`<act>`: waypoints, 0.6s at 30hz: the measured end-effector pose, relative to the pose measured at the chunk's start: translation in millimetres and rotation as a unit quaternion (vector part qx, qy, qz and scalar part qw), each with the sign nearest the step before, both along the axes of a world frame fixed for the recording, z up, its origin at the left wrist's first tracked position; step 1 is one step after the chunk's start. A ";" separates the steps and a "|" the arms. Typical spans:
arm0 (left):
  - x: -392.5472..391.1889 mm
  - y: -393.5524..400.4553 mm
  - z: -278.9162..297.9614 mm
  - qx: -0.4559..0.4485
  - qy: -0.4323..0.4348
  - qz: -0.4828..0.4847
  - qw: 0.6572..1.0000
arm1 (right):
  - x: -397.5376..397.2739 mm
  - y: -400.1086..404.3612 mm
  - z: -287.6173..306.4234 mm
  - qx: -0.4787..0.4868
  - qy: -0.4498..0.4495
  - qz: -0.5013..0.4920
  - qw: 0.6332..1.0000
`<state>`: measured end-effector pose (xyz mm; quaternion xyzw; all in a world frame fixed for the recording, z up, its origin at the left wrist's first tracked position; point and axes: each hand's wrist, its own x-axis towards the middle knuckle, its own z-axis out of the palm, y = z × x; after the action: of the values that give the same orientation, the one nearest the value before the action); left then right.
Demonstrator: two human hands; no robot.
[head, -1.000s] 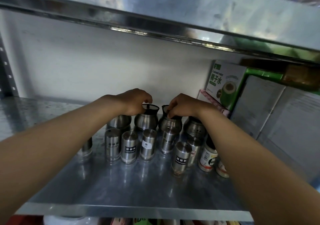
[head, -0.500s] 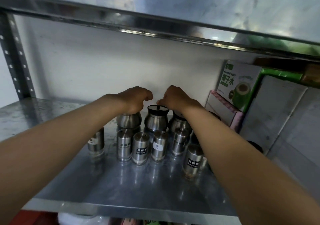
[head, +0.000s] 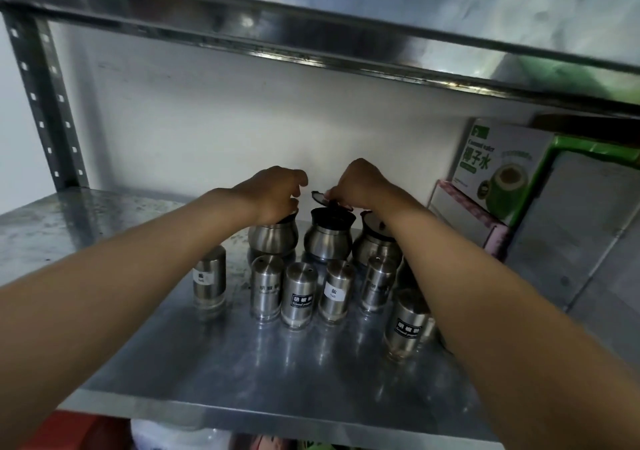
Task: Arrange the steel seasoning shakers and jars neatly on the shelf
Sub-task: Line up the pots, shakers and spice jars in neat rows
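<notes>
Three round-bellied steel jars stand in a row at the back of the steel shelf (head: 242,373). My left hand (head: 273,193) curls down over the top of the left jar (head: 273,241). My right hand (head: 363,186) pinches the black-rimmed lid (head: 319,196) of the middle jar (head: 327,243), and the lid is tilted up off the rim. The right jar (head: 372,247) is partly hidden under my right forearm. Several labelled steel shakers stand in front: one apart at the left (head: 209,281), a close row (head: 299,293), and one nearer the edge (head: 407,326).
A green and white coconut water carton (head: 498,169) and a pink-edged box (head: 464,217) stand at the right, against grey cardboard boxes (head: 581,234). An upper shelf (head: 311,44) hangs low overhead. A perforated upright post (head: 45,103) is at the left. Bare shelf lies left of the shakers.
My right hand has moved from the right jar to the middle jar and tipped its lid up. My left hand has shifted onto the left jar. The camera view has swung left.
</notes>
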<state>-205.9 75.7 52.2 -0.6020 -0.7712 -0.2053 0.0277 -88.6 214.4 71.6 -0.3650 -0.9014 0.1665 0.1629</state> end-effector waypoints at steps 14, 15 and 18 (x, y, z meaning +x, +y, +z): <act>-4.8 -12.0 3.9 0.057 0.009 0.006 0.998 | 13.9 0.3 1.5 -0.011 -0.030 0.074 0.997; -6.6 -12.1 3.4 0.050 -0.004 0.002 0.999 | 12.7 -0.5 0.0 -0.006 -0.040 0.074 0.996; -7.4 -13.2 3.7 0.037 -0.023 -0.010 0.999 | 9.1 -2.3 -4.2 -0.004 -0.059 0.077 0.995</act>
<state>-213.3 62.4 55.9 -0.6033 -0.7574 -0.2480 0.0303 -79.6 212.2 67.4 -0.3039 -0.9343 0.1603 0.0949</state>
